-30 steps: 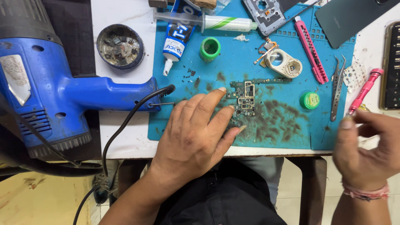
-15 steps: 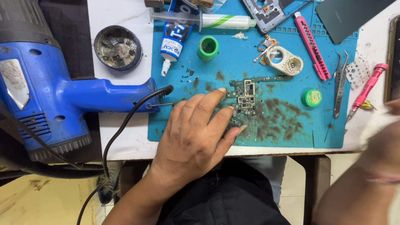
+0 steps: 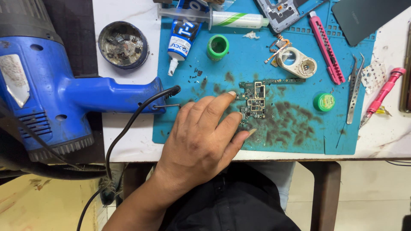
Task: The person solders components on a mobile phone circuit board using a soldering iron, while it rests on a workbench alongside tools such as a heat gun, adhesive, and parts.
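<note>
Left hand (image 3: 201,137) lies flat, palm down, fingers (image 3: 222,100) spread forward.

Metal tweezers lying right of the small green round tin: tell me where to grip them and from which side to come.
Grip the slim metal tweezers around mid-length, probably from directly above, pinching across the two blades. They lie flat on the blue work mat, running top to bottom. The small green round tin on their left and the pink screwdriver on their right lie apart from them, so both flanks seem free for fingertips.

A blue heat gun (image 3: 55,94) lies left of the hand; tweezers (image 3: 353,87) and a pink knife (image 3: 325,47) lie to its right.
</note>
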